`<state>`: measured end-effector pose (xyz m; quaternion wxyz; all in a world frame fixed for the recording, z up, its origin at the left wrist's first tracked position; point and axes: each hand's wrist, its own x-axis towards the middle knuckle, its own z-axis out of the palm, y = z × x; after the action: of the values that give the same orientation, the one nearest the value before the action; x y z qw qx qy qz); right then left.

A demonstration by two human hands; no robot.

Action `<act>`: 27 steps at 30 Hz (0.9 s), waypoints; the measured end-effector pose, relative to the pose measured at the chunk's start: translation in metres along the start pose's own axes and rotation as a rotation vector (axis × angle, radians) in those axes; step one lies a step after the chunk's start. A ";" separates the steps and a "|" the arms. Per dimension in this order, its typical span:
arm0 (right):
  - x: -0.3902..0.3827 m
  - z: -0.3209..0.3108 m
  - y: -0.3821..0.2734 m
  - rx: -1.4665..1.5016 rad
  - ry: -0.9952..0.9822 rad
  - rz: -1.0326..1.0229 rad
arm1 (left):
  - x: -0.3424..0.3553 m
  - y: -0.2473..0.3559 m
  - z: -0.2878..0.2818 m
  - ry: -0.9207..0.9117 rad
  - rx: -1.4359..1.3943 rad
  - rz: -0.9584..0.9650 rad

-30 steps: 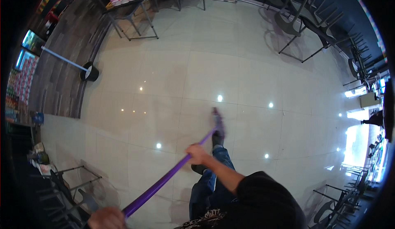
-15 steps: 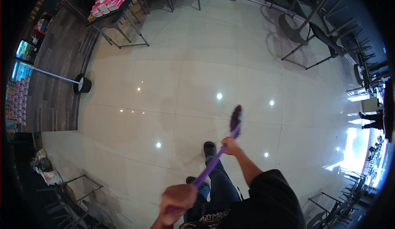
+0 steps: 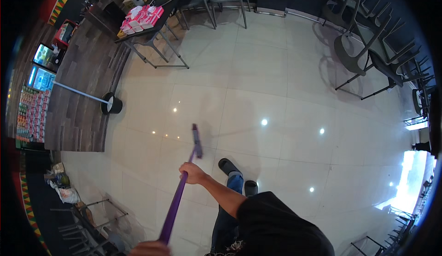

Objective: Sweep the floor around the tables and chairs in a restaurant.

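My right hand [image 3: 193, 173] is closed round the purple pole [image 3: 174, 205] of a broom or mop. My left hand [image 3: 149, 247] grips the same pole lower in the picture, partly cut off by the lower edge. The pole's dark, elongated head [image 3: 197, 141] lies on the glossy tiled floor [image 3: 244, 99], slightly blurred, left of my feet in dark slides [image 3: 229, 167].
A black bucket [image 3: 110, 104] with an upright pole stands by a wood-panelled counter [image 3: 78, 99]. A table [image 3: 164, 33] with pink-and-white packs and chairs are at upper left. Stacked chairs [image 3: 350, 58] line the right; more furniture and bags sit at lower left.
The broom head has swung from right of my feet to their left on the floor. My right hand has moved left with the pole, my left hand down and left. The view has shifted.
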<state>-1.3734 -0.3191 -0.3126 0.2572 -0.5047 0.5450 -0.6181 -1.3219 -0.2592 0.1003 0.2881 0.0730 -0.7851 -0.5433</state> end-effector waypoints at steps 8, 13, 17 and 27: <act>-0.029 -0.121 0.126 -0.476 -0.127 0.315 | 0.038 -0.137 -0.033 0.059 -0.350 -0.114; -0.105 -0.263 0.096 -0.812 -0.239 0.604 | 0.073 -0.214 -0.005 0.026 -0.777 -0.222; -0.030 -0.253 0.052 -0.740 -0.242 0.786 | 0.099 -0.210 -0.062 0.174 -0.695 -0.232; 0.223 -0.049 0.108 -0.064 -0.276 0.193 | 0.217 -0.136 -0.088 0.102 -0.003 -0.012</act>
<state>-1.5224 -0.5217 -0.3324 0.3718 -0.5380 0.5698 -0.4977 -1.4808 -0.4774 0.0804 0.3245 0.1050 -0.7681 -0.5419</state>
